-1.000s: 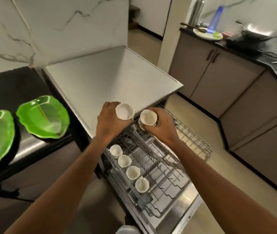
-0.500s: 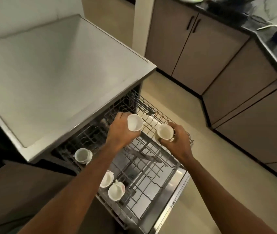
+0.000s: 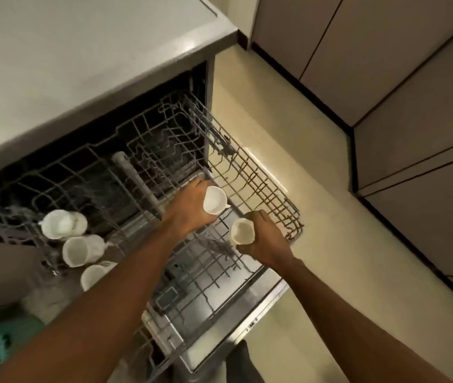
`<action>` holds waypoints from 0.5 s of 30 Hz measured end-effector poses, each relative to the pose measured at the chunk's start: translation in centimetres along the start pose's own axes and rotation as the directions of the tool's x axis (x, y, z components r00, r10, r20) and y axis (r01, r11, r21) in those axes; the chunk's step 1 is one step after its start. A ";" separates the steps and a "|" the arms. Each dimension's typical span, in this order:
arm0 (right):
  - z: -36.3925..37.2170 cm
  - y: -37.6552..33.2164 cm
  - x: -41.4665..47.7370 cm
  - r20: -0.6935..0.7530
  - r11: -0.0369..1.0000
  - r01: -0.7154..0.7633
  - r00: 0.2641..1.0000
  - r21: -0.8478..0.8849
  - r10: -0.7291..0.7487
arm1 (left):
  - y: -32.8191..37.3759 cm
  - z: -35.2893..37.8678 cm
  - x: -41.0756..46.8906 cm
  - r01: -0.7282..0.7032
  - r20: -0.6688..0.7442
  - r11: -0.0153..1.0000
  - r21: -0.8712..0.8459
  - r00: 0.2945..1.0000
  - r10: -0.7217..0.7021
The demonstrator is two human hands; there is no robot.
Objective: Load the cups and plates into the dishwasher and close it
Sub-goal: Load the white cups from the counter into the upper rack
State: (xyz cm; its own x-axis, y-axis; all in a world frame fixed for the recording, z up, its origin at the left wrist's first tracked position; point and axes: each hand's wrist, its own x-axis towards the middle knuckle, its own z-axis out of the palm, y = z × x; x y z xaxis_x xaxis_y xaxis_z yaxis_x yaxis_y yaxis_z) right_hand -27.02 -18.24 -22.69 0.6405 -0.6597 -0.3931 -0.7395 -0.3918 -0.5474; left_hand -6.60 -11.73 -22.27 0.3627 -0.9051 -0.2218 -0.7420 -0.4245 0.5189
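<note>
**Two cups in your hands, over the open rack**

At the bottom centre of the frame the dishwasher door (image 3: 220, 335) lies dropped open beneath your forearms. Just above it, mid-frame, your right hand (image 3: 268, 244) is curled round one white cup (image 3: 242, 232). Your left hand (image 3: 188, 214), slightly higher and to the left, grips a second cup (image 3: 214, 200). Both mouths tilt back toward you, so each cup's long axis runs away from you, down toward the wires.

Both cups hang over the pulled-out rack (image 3: 272, 189), which shows bare wire under them and to their upper right. Your right hand is nearer that outer corner, so I judge it should set down first. The loaded cups (image 3: 80, 250) lie in a row at the rack's left edge, well apart from your hands.

Beyond, the dishwasher top (image 3: 81, 56) fills the upper left. No plates are in view.
</note>
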 end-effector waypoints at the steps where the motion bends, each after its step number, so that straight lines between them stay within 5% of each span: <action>1: 0.1 0.8 0.4 0.031 1.000 0.012 0.999 -0.004 -0.012 | 0.3 1.0 0.6 0.009 0.004 1.000 0.003 1.000 -0.009; 15: 1.8 3.8 2.3 0.175 0.980 0.153 0.976 -0.129 -0.129 | 0.6 5.8 1.8 0.142 0.154 0.988 0.051 0.977 -0.149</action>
State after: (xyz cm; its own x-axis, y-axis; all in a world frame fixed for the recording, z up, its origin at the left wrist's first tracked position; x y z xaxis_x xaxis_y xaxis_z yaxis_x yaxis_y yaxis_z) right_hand -27.99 -20.09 -26.99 0.7571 -0.4813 -0.4418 -0.6532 -0.5677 -0.5010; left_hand -9.66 -13.76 -27.12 0.3776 -0.8246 -0.4212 -0.7107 -0.5497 0.4389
